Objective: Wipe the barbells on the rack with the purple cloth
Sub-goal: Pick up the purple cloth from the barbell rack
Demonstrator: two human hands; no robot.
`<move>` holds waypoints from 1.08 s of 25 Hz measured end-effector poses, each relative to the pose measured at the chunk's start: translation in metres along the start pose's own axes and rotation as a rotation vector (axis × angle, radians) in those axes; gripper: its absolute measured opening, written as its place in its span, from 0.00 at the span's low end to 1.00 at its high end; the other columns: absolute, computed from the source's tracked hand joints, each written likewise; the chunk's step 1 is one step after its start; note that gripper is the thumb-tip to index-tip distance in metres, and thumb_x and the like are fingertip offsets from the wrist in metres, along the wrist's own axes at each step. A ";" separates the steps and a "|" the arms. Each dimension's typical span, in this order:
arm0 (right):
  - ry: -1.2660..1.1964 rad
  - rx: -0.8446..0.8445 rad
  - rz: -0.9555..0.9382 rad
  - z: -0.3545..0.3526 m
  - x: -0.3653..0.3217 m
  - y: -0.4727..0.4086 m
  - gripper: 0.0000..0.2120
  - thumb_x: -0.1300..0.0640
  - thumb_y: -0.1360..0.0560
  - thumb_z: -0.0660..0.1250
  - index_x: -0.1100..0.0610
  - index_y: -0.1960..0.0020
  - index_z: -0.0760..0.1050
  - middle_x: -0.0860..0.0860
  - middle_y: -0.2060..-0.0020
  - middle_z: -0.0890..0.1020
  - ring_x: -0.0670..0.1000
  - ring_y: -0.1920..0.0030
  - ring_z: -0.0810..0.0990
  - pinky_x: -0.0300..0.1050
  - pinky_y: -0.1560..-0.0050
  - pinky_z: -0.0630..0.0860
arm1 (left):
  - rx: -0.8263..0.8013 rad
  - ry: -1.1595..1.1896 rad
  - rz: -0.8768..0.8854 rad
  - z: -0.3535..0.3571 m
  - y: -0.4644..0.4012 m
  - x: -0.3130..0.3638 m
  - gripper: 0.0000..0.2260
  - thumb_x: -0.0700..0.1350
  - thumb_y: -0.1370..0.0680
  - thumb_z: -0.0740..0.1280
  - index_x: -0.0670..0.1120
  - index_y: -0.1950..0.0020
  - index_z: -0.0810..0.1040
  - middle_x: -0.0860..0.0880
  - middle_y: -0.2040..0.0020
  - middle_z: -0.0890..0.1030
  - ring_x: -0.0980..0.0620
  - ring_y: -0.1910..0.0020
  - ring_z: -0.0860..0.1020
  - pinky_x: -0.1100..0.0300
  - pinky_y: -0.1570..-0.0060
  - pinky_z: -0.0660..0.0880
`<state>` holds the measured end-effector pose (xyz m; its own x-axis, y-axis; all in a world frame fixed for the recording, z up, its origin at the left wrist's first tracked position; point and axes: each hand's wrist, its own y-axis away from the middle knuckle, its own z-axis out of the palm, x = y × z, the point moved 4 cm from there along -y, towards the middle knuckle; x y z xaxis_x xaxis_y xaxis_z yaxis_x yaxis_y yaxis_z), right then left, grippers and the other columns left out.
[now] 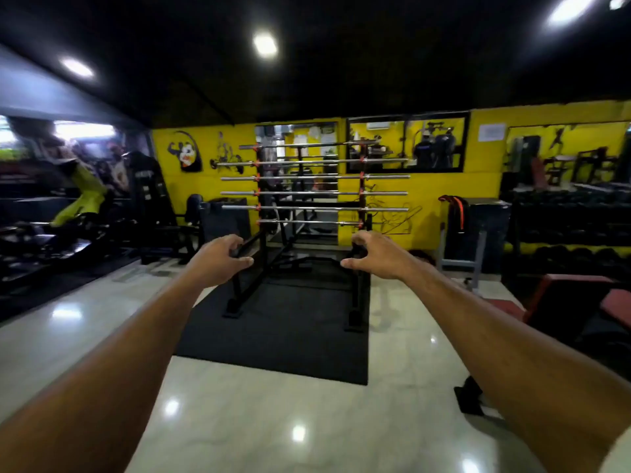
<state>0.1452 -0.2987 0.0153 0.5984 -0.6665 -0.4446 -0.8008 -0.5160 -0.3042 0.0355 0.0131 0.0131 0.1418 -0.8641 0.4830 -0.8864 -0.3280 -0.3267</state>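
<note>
Two arms: both bare forearms reach forward from the lower corners toward the frame's centre, palms down.
Left hand [218, 256]: fingers loosely curled, thumb out, holding nothing.
Right hand [374, 254]: fingers loosely curled the same way, holding nothing.
Barbells [314, 192]: chrome bars lying level in tiers, centre of frame, well beyond both hands.
Rack [259, 233]: black frame standing on a black mat [273, 336] before a yellow wall [211, 186].

Six or so chrome barbells [314, 192] lie level on the black rack [261, 233].
</note>
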 end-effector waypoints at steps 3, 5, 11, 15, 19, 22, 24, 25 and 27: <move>-0.029 -0.042 -0.033 0.035 -0.029 -0.016 0.37 0.42 0.27 0.74 0.55 0.24 0.66 0.52 0.28 0.73 0.52 0.30 0.72 0.46 0.33 0.70 | 0.014 -0.015 -0.055 -0.015 0.010 -0.048 0.27 0.51 0.24 0.73 0.46 0.27 0.72 0.46 0.31 0.76 0.45 0.33 0.75 0.51 0.35 0.71; -0.058 -0.094 -0.052 0.066 -0.044 -0.026 0.38 0.41 0.27 0.74 0.54 0.24 0.66 0.52 0.28 0.72 0.51 0.29 0.72 0.46 0.33 0.70 | -0.003 -0.013 -0.102 -0.016 0.022 -0.081 0.28 0.51 0.24 0.74 0.46 0.27 0.71 0.46 0.30 0.75 0.45 0.34 0.75 0.51 0.36 0.72; -0.077 -0.181 -0.089 0.149 -0.052 -0.078 0.38 0.40 0.28 0.74 0.53 0.24 0.66 0.52 0.28 0.72 0.51 0.30 0.72 0.46 0.32 0.70 | -0.051 -0.071 -0.191 0.006 0.016 -0.161 0.28 0.56 0.24 0.72 0.51 0.26 0.70 0.47 0.30 0.74 0.46 0.33 0.74 0.48 0.35 0.72; -0.108 -0.205 -0.121 0.190 -0.034 -0.138 0.37 0.41 0.27 0.74 0.54 0.24 0.66 0.53 0.29 0.72 0.51 0.30 0.72 0.44 0.34 0.70 | -0.060 -0.103 -0.226 0.020 -0.027 -0.197 0.28 0.55 0.23 0.72 0.50 0.26 0.69 0.46 0.29 0.73 0.46 0.32 0.73 0.48 0.35 0.73; -0.154 -0.215 -0.128 0.212 0.002 -0.212 0.37 0.41 0.27 0.74 0.54 0.24 0.66 0.52 0.29 0.72 0.51 0.30 0.72 0.45 0.33 0.69 | -0.051 -0.084 -0.282 0.051 -0.101 -0.222 0.27 0.55 0.23 0.72 0.51 0.27 0.70 0.46 0.30 0.74 0.46 0.34 0.74 0.52 0.40 0.74; -0.153 -0.239 -0.106 0.223 0.039 -0.263 0.36 0.42 0.27 0.74 0.53 0.24 0.66 0.52 0.29 0.72 0.51 0.30 0.71 0.43 0.35 0.68 | -0.090 -0.081 -0.300 0.086 -0.154 -0.225 0.27 0.55 0.23 0.72 0.50 0.27 0.69 0.46 0.30 0.73 0.47 0.34 0.75 0.56 0.44 0.73; -0.146 -0.245 -0.107 0.232 0.062 -0.294 0.36 0.41 0.27 0.73 0.53 0.24 0.66 0.51 0.29 0.72 0.50 0.30 0.71 0.43 0.35 0.68 | -0.092 -0.055 -0.295 0.112 -0.187 -0.230 0.27 0.54 0.23 0.72 0.49 0.27 0.70 0.46 0.30 0.74 0.47 0.35 0.75 0.55 0.43 0.73; -0.146 -0.255 -0.097 0.239 0.075 -0.310 0.36 0.41 0.27 0.73 0.53 0.24 0.66 0.51 0.29 0.72 0.50 0.30 0.72 0.43 0.35 0.69 | -0.096 -0.037 -0.298 0.125 -0.204 -0.233 0.27 0.53 0.23 0.72 0.49 0.27 0.70 0.46 0.30 0.74 0.47 0.34 0.74 0.55 0.42 0.73; -0.138 -0.288 -0.072 0.257 0.099 -0.334 0.36 0.41 0.27 0.73 0.52 0.24 0.66 0.51 0.30 0.73 0.50 0.31 0.72 0.43 0.36 0.69 | -0.129 0.006 -0.298 0.155 -0.233 -0.238 0.27 0.53 0.23 0.72 0.48 0.27 0.70 0.47 0.30 0.74 0.47 0.32 0.73 0.53 0.39 0.73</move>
<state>0.4651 -0.0533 -0.1435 0.6284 -0.5535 -0.5466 -0.7039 -0.7037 -0.0967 0.2762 0.2355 -0.1515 0.4015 -0.7350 0.5464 -0.8548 -0.5149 -0.0644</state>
